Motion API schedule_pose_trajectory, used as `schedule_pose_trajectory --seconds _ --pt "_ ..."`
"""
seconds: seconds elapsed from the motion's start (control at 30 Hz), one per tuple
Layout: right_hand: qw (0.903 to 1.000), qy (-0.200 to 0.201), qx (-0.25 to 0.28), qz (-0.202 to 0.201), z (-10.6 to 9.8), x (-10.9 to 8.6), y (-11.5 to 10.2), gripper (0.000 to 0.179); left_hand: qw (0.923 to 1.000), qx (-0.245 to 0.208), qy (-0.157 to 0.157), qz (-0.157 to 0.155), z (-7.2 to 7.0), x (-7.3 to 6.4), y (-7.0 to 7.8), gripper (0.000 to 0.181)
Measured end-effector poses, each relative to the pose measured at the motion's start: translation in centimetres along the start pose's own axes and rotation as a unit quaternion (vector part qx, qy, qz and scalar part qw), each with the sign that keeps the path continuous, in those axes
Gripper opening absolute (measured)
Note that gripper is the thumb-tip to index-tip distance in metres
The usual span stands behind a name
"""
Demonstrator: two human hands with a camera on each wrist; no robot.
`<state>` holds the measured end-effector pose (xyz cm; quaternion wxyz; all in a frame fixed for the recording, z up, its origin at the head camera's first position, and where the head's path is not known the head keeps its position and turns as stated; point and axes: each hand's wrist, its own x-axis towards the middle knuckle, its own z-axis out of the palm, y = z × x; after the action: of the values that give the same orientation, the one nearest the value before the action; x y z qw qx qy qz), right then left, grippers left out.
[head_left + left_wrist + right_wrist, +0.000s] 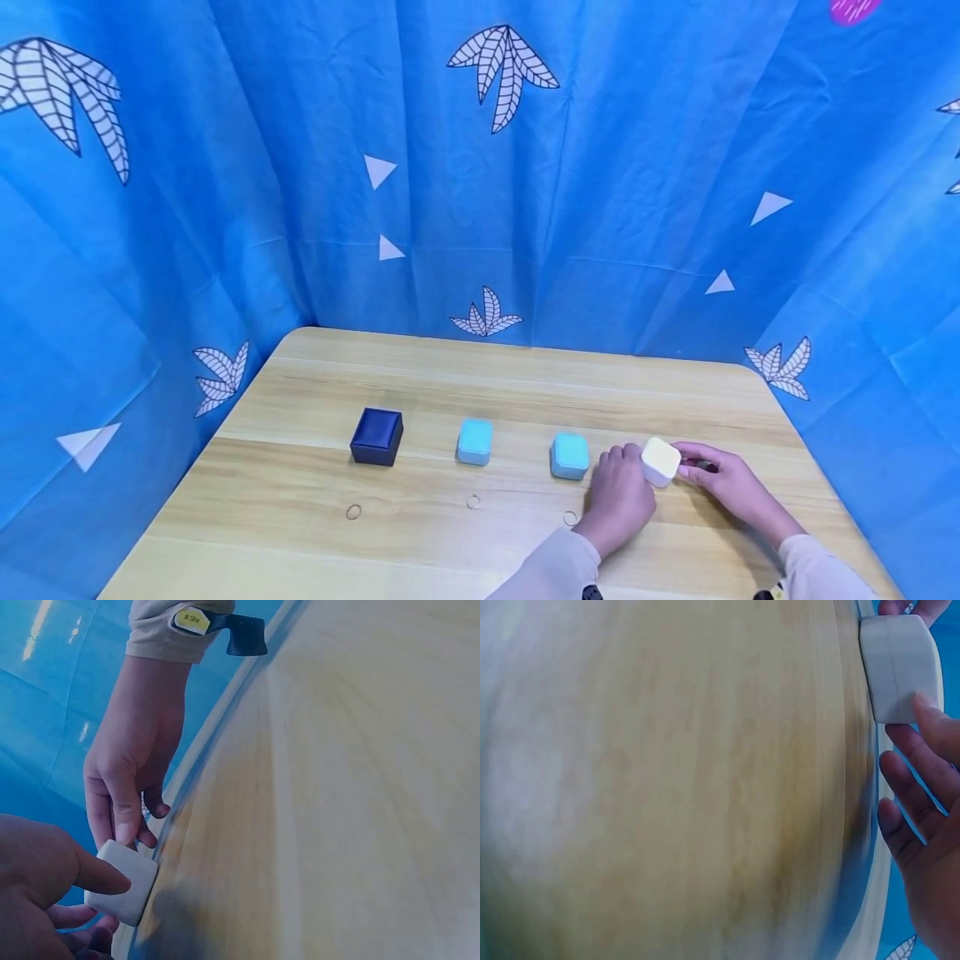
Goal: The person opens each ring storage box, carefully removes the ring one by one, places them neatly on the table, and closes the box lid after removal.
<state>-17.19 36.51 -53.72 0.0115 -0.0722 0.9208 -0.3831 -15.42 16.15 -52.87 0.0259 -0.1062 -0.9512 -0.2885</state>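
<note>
A small white ring box (661, 462), its lid down, is between both hands at the right part of the table. My left hand (622, 493) grips it from the left; in the left wrist view one finger (105, 876) lies across its pale face. From the other side my right hand (720, 481) pinches it, thumb (933, 724) on its side in the right wrist view, the other fingers spread below. Just left of the left hand stands a turquoise ring box (570, 456). A thin ring (570, 517) lies near the left wrist.
Farther left stand another turquoise ring box (475, 442) and a larger dark blue box (377, 437), both with lids down. In front of them lie two more thin rings, one (472, 502) in the middle, one (354, 512) at left. A blue curtain (480, 183) surrounds the wooden table (420, 558).
</note>
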Motion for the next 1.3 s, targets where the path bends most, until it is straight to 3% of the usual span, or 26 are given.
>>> schedule_pose_trajectory --seconds 0.23,0.6,1.07,1.3 --pt "0.9999 0.003 0.008 -0.007 0.4 0.4 0.0 0.039 0.9998 -0.012 -0.017 -0.001 -0.2 -0.5 -0.4 0.041" --pt "0.9996 -0.003 0.001 -0.029 1.1 1.2 -0.6 0.038 0.9996 -0.022 -0.016 -0.004 -1.1 -1.3 -1.0 0.037" --pt "0.9974 -0.02 0.03 -0.062 1.8 1.5 -0.8 0.036 0.996 -0.084 -0.025 -0.018 -1.5 -1.7 -1.7 0.037" --pt "0.9921 -0.011 0.04 -0.118 1.8 1.0 -0.9 0.047 0.9935 -0.108 -0.016 -0.031 -1.2 -1.3 -1.7 0.045"
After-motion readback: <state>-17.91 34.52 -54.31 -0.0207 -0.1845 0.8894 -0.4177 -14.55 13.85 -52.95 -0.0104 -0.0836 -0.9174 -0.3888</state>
